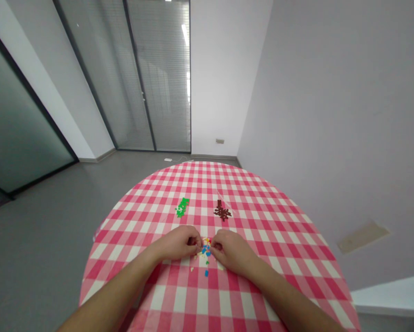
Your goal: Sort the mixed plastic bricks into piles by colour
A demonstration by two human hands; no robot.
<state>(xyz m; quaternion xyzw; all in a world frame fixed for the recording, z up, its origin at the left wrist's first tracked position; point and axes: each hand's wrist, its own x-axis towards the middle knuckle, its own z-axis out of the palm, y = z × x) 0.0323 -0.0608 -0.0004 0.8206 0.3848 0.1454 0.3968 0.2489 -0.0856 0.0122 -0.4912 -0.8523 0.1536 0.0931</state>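
Between my hands lies a small pile of mixed bits [206, 249], mostly blue with some yellow, red and pale ones; they look like tiny building bricks. My left hand [184, 242] rests at the pile's left side, fingers curled and fingertips pinched together. From the right, my right hand [230, 249] reaches in with its thumb and fingers bent closed at the pile's edge. Whatever either set of fingertips holds is too small or hidden to make out. A single blue piece [206, 273] and a green piece [207, 263] lie nearer to me.
A heap of green pieces [182, 207] sits farther off to the left, and a heap of dark brown pieces [222, 211] to the right. All of it lies on a round table with a red-and-white checked cloth [262, 221]. A wall [331, 115] stands close on the right.
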